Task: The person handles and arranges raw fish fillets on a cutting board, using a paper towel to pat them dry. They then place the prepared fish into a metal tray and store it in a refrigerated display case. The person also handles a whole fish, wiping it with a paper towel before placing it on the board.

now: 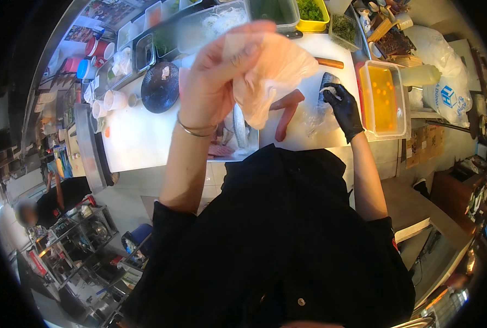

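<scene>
My bare left hand (216, 78) is raised high over the work surface and grips a thin, crumpled pale pink sheet (282, 67); its material is unclear. My right hand (345, 107), in a black glove, pinches a small white wad (330, 89) against a silver-skinned piece of fish (328, 78) on the white cutting board (302, 141). Left of that lie reddish strips of fish flesh (286, 117). Below my left hand, partly hidden, a metal tray holds silver fish (239, 129) and pink flesh (221, 150).
A brown wooden handle (331, 62) lies behind the fish; its other end is hidden. At right stands a clear container of orange liquid (382, 98). Tubs of green leaves (312, 11) and white shreds (227, 18) line the back. A dark plate (159, 92) lies left.
</scene>
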Demonstrator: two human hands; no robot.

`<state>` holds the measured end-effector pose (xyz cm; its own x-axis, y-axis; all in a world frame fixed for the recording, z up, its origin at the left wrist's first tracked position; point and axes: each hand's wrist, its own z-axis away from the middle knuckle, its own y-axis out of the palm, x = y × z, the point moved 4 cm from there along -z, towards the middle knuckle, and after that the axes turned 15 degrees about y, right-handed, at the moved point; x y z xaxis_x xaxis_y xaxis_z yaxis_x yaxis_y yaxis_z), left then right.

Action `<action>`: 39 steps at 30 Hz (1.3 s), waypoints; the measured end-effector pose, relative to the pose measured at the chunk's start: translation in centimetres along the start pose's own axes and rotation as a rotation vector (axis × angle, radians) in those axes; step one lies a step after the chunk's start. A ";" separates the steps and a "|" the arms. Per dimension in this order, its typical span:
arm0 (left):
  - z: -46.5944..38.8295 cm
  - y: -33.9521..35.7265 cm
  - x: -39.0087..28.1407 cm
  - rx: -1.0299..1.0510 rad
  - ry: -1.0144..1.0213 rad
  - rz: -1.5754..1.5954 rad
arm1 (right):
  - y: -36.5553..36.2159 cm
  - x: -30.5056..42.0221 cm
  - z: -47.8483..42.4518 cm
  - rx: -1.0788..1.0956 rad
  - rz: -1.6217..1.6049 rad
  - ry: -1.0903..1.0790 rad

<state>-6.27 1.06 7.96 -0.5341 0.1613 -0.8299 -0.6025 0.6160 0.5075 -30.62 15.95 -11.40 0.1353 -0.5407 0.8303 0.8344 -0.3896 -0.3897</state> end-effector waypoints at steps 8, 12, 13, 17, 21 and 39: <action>-3.3 0.6 -0.5 0.139 0.093 -0.050 | -3.3 8.3 1.9 0.232 -0.443 -0.101; -4.2 2.4 4.6 0.319 0.108 -0.122 | 0.2 14.3 4.3 0.412 -0.509 -0.269; -4.4 3.6 5.9 0.416 0.118 -0.170 | -0.2 13.0 2.6 0.322 -0.344 -0.333; -5.4 -1.8 9.2 0.010 0.102 -0.361 | -4.6 6.9 -3.5 -0.096 -0.065 -0.601; 1.4 -8.3 24.3 0.410 -0.186 -1.603 | -15.1 0.8 -5.2 -0.293 -0.073 -0.400; 9.5 -5.4 17.2 0.043 -0.217 -1.190 | -9.8 -3.3 0.3 -0.136 0.232 -0.317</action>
<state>-6.54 7.84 -11.28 0.4541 -0.3998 -0.7962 -0.6268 0.4917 -0.6044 -39.10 21.81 -10.17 0.4869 -0.3780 0.7874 0.6872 -0.3906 -0.6125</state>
